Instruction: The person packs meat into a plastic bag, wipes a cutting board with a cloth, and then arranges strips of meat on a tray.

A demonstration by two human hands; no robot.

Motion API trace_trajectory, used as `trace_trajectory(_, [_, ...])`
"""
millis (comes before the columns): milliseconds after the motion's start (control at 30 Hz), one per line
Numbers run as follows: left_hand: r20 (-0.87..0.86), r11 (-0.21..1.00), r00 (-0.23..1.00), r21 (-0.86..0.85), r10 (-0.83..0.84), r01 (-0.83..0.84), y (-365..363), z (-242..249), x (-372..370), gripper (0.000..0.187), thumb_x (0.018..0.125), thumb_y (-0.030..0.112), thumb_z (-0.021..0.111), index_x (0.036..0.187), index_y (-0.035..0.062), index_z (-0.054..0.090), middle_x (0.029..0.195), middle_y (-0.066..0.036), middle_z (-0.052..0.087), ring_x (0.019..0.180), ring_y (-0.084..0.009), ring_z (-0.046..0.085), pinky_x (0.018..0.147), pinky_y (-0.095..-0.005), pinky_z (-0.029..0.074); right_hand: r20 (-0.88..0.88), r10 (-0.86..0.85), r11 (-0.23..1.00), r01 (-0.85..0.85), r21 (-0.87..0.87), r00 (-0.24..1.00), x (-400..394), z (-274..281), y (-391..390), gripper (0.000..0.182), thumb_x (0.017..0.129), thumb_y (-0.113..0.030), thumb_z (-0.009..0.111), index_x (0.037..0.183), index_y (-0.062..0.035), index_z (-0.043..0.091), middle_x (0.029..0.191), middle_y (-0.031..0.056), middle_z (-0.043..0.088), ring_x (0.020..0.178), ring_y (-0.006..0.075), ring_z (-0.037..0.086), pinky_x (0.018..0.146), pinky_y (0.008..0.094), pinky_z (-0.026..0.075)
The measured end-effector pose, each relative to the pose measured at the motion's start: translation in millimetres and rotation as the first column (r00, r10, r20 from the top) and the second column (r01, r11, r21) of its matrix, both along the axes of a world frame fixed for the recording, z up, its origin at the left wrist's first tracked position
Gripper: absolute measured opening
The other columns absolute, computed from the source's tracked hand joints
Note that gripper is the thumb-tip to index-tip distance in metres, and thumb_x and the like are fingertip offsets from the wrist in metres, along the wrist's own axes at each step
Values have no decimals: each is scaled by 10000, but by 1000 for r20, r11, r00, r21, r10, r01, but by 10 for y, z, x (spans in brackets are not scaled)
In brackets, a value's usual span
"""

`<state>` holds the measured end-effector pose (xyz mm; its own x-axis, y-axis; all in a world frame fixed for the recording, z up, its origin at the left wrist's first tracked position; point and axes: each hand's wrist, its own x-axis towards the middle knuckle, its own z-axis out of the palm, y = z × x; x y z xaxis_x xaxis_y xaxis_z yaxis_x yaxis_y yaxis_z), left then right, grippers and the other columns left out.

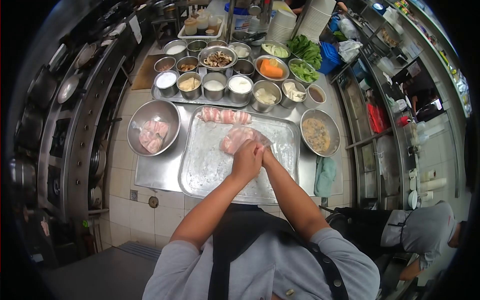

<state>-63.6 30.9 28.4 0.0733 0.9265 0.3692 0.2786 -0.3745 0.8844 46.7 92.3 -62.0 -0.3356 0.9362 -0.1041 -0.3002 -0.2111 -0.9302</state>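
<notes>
Both my hands meet over a large metal tray (200, 170) on the steel counter. My left hand (246, 161) lies on top and grips the near end of a pink meat slice (234, 138) wrapped in clear film. My right hand (265, 155) is mostly hidden under the left and touches the same wrapped piece. Several finished meat rolls (226, 116) lie in a row at the tray's far edge. A steel bowl (145, 112) with raw pink meat (153, 135) stands left of the tray.
A bowl of brownish filling (316, 134) stands right of the tray, a green cloth (325, 176) below it. Several steel containers (215, 86) with ingredients, carrot (270, 69) and greens (305, 50) fill the back. Stove burners (60, 135) run along the left. Another person (415, 230) is at the lower right.
</notes>
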Motion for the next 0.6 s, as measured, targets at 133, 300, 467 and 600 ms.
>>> trace_trajectory(133, [28, 999, 1000, -51, -1, 2, 37, 66, 62, 76, 841, 70, 619, 836, -5, 610, 796, -148, 579, 708, -300, 578, 644, -382, 461, 0, -85, 996, 85, -30, 996, 119, -166, 174, 179, 917, -122, 546, 1085, -78, 586, 1011, 48, 603, 917, 157, 591, 802, 298, 488])
trace_trajectory(300, [32, 1000, 999, -2, -20, 20, 16, 108, 106, 66, 831, 61, 615, 839, -4, 605, 819, -162, 583, 768, -350, 584, 687, -411, 470, 1, -184, 982, 184, -37, 983, 145, -294, 37, 157, 912, -119, 552, 1060, -77, 586, 987, 33, 599, 902, 141, 582, 790, 283, 481])
trace_trajectory(467, [4, 999, 1000, 38, -4, 4, 35, 8, 126, 67, 841, 59, 613, 844, -8, 608, 813, -156, 578, 721, -325, 586, 642, -382, 466, 1, -269, 963, 269, -11, 963, 55, -393, -174, 135, 908, -116, 557, 1034, -77, 586, 963, 19, 594, 887, 126, 572, 778, 269, 475])
trace_trajectory(600, [-10, 999, 1000, 25, 25, -24, 85, -47, 152, 66, 842, 58, 609, 847, -7, 605, 826, -161, 582, 732, -330, 589, 648, -389, 470, -36, -307, 950, 304, -67, 951, 207, -747, -49, 118, 904, -114, 562, 1013, -77, 586, 944, 7, 591, 875, 113, 565, 768, 257, 470])
